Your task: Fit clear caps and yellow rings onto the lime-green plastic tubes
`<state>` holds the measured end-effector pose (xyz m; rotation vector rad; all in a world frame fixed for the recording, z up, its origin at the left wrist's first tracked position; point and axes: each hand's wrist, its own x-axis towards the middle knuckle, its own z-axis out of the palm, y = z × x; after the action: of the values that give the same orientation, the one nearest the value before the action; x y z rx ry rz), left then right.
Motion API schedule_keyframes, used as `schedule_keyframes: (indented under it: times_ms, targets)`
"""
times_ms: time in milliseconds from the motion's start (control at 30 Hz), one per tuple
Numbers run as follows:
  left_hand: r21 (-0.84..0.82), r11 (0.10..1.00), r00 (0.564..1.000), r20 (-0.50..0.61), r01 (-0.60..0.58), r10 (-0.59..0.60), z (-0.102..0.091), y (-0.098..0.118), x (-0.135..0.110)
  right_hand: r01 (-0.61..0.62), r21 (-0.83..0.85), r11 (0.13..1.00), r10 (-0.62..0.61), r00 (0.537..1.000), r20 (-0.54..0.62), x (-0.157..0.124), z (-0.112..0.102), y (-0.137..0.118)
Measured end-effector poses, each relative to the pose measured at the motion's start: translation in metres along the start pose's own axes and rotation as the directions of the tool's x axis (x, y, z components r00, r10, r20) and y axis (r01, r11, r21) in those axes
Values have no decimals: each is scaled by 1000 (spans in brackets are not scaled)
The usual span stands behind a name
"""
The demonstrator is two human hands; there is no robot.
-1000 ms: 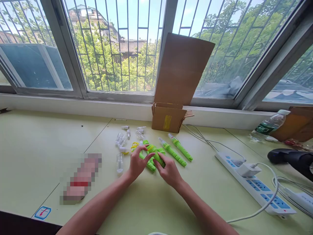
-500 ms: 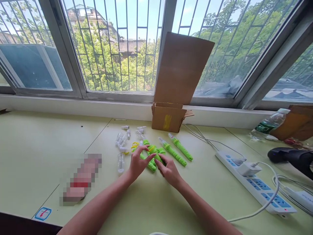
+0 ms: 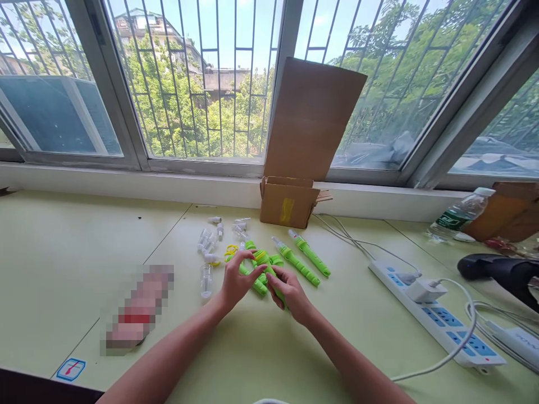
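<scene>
Green ribbed plastic sticks (image 3: 261, 262) lie bunched on a smooth pale-green counter (image 3: 84, 252) beneath a barred window, under both hands. The right hand (image 3: 290, 292) has its fingers narrow about one stick. The left hand (image 3: 236, 283) curves over the bunch, its grip unclear. Two more green sticks (image 3: 298, 264) lie side by side just right of the bunch, small clear plastic caps (image 3: 206, 279) are scattered to its left, and one brown cardboard box (image 3: 288, 205) stands behind.

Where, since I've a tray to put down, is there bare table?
The far left of the table, from the windowsill forward, is bare. So is the near patch between the right arm and power strip. Crowded: green pens and clear caps by the left hand and right hand; cables and bottle at right.
</scene>
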<state>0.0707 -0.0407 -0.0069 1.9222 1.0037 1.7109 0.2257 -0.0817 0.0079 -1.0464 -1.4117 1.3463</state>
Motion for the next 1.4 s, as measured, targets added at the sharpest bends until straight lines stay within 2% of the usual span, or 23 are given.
schedule_keyframes:
  times_ms: [133,267,367,433,500,567,667,933,1133,1233,1400]
  targets:
    - [-20,1000,999,27,-17,17,-2,2,1,-50,81,995,48,998,27,-1,-1,-2]
    - [-34,999,1000,21,-20,20,-1,2,0,-46,51,998,44,998,48,-1,-4,-2]
    - [-26,999,1000,-2,-29,28,0,1,-2,13,-73,997,-8,998,59,1,-8,0]
    - [-16,999,999,-17,-39,39,1,0,-3,69,-212,975,-64,997,33,2,-9,1]
    - [-5,999,998,-32,-50,50,2,0,-4,163,-383,909,-184,983,-19,2,-8,0]
    - [7,998,997,-50,-63,63,3,1,-4,241,-527,815,-315,947,-53,2,-7,0]
    - [22,997,995,-68,-76,78,3,2,-4,253,-603,757,-374,924,-81,1,-4,0]
    - [18,998,998,-21,-66,67,1,1,-1,212,-455,865,-289,952,-105,1,-3,2]
    - [-1,998,998,-5,-58,58,1,-1,-1,98,-187,978,-113,991,-72,0,0,6]
    - [-7,999,999,-5,-53,53,1,0,-1,70,-94,993,-74,997,-39,1,1,7]
    - [-10,999,999,-8,-40,40,1,0,0,59,-31,998,-60,998,-21,-1,3,4]
